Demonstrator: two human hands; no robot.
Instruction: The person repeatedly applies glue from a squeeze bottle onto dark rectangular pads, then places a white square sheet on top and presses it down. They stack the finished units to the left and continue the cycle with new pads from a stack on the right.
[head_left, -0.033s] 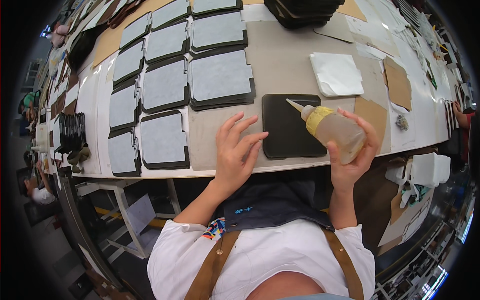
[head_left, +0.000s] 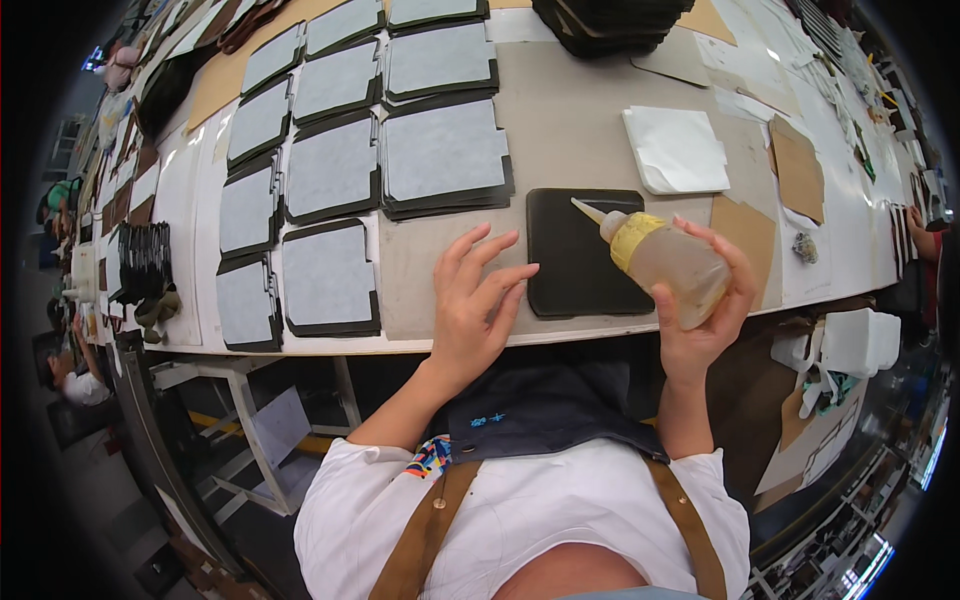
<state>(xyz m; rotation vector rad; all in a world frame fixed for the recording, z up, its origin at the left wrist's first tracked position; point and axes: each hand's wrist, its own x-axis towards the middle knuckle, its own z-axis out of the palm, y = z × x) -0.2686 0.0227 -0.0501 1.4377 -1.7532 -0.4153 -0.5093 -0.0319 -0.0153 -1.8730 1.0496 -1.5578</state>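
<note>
My right hand [head_left: 708, 308] is wrapped round a translucent squeeze bottle [head_left: 672, 262] with a yellow band at its neck. The bottle is tilted, its narrow nozzle pointing up and left over a dark, rounded rectangular panel [head_left: 570, 270] that lies at the table's near edge. Part of the panel is hidden behind the bottle. My left hand [head_left: 478, 300] is open just left of the panel, fingers spread and curved; a fingertip reaches the panel's left edge, and whether it touches I cannot tell.
Rows of dark pieces topped with pale grey sheets [head_left: 335, 170] cover the table's left half. A stack of white sheets [head_left: 676, 150] lies beyond the bottle, a tall dark stack [head_left: 608, 22] at the far side. Brown card [head_left: 795, 165] is on the right; a white container [head_left: 860, 340] sits below the table edge.
</note>
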